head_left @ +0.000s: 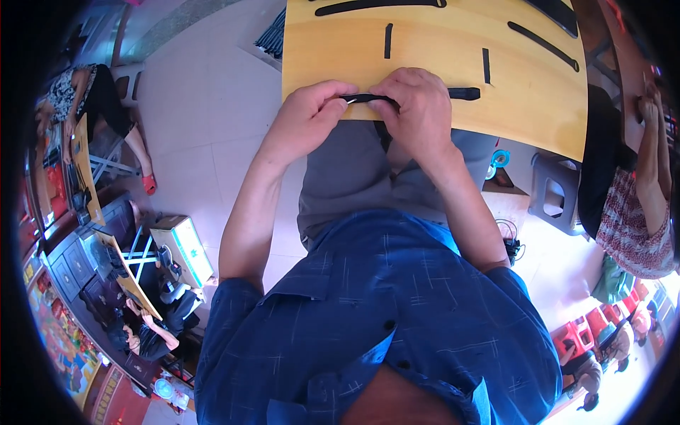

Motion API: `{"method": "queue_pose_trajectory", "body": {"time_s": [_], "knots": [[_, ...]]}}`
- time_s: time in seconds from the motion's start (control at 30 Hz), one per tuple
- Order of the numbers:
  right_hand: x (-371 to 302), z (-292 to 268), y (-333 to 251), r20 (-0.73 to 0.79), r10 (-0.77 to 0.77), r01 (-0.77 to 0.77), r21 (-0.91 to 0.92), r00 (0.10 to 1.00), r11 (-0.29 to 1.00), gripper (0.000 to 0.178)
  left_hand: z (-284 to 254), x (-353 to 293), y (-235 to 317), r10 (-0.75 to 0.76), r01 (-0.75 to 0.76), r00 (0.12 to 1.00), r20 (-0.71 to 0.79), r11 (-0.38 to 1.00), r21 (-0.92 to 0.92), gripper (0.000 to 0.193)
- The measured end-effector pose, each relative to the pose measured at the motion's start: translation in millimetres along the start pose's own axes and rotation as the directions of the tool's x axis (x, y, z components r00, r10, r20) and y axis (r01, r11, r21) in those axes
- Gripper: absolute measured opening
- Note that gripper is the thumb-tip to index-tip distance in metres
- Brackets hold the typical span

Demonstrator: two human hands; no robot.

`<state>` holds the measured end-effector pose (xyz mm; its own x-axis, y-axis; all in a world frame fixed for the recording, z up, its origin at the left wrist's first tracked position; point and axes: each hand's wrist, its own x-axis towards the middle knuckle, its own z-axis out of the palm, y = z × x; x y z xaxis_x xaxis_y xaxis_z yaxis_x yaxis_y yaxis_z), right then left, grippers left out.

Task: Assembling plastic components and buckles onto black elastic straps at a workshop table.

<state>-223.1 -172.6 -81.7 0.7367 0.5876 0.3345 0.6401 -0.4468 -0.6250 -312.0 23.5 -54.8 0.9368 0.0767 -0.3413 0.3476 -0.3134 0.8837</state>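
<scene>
A black strap (368, 98) is stretched between my hands at the near edge of the wooden table. My left hand (306, 120) pinches its left end between thumb and fingers, and a small silvery bit shows by the thumb. My right hand (418, 106) grips the strap a little further right, fingers curled around it. Past the right hand, a flat black end (465, 93) lies on the table; whether it belongs to the same strap is hidden by the hand. Two short black strips (388, 41) lie beyond the hands, one far of each side.
Longer black straps (543, 46) lie toward the table's (432, 42) far and right sides, near a dark flat object (556, 14) at the corner. A grey stool (554, 193) stands right of the table. Other people sit working at both sides.
</scene>
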Motion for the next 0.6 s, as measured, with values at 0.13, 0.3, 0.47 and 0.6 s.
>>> {"method": "queue_pose_trajectory", "body": {"time_s": [0.13, 0.3, 0.47, 0.6], "knots": [[1.7, 2.2, 0.2, -0.005, -0.003, 0.003, 0.006, 1.0, 1.0, 0.012, 3.8, 0.9, 3.5, 0.013, -0.013, 1.0, 0.008, 1.0, 0.008, 0.03], [1.0, 1.3, -1.0, -0.005, -0.011, 0.011, -0.006, 1.0, 1.0, 0.018, 9.0, 6.8, -1.4, 0.043, -0.042, 0.998, -0.044, 0.999, 0.011, 0.029], [0.4, 0.0, -2.2, 0.013, 0.003, -0.002, -0.019, 1.0, 1.0, 0.02, 9.3, 8.9, -2.4, 0.046, -0.045, 0.998, -0.038, 0.999, 0.013, 0.028], [-0.1, 0.9, -0.6, 0.01, -0.004, 0.004, -0.014, 1.0, 1.0, 0.02, 7.6, 9.3, -1.4, 0.0, -0.001, 1.0, -0.021, 1.0, -0.03, 0.027]]}}
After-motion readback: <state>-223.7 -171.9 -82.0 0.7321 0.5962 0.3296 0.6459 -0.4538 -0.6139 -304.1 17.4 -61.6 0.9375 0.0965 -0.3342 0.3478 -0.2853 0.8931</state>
